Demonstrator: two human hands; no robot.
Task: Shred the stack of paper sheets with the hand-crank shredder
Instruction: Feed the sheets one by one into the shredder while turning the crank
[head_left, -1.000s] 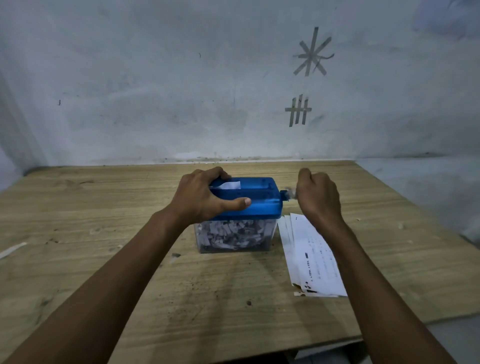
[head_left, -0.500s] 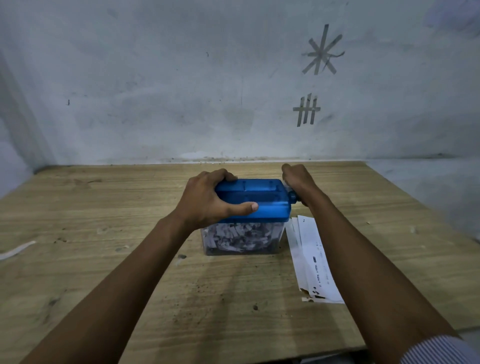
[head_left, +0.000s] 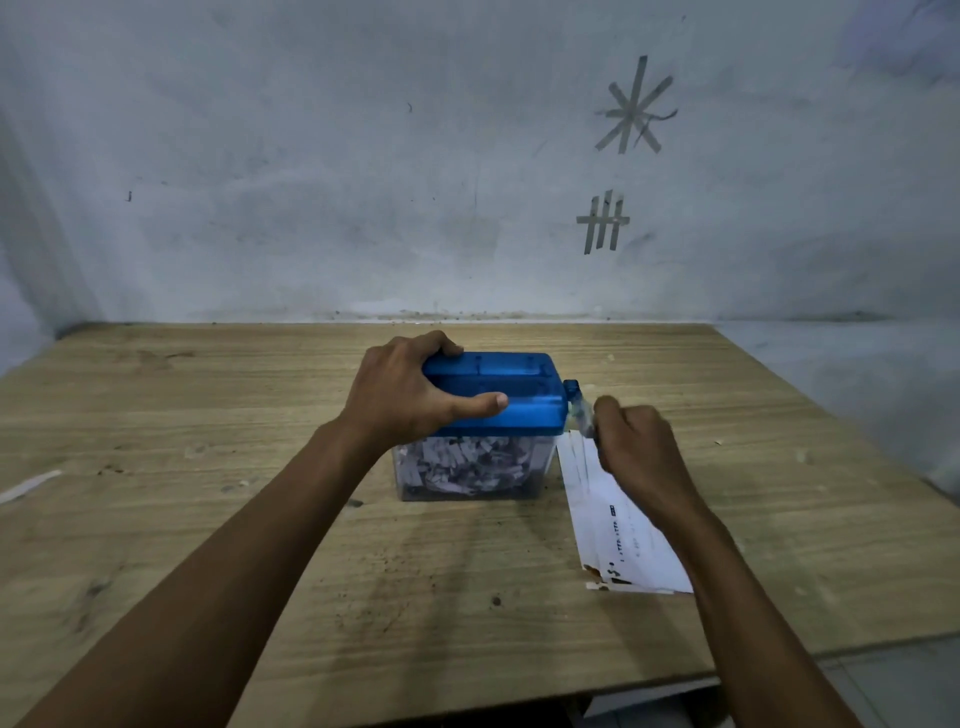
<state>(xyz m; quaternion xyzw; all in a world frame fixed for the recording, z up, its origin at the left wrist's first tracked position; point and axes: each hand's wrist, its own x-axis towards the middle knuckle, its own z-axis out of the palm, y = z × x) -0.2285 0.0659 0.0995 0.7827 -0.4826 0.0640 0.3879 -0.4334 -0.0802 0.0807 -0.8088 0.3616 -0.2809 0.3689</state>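
A loose white paper strip (head_left: 28, 486) lies at the wooden table's (head_left: 208, 545) 9 o'clock edge. At centre stands the hand-crank shredder (head_left: 519, 400). The left hand (head_left: 410, 400) clamps its blue top, fingers over the far edge and thumb along the front. Its clear bin (head_left: 543, 467) is packed with shreds (head_left: 457, 462). At its 3 o'clock side the right hand (head_left: 639, 457) is clenched round the crank (head_left: 579, 410). The stack of paper sheets (head_left: 618, 535) lies at the shredder's 4 o'clock, partly hidden by the right forearm, its print too small to read. Tape marks (head_left: 602, 223), a star and a tally, sit on the wall (head_left: 311, 182) at 1 o'clock.
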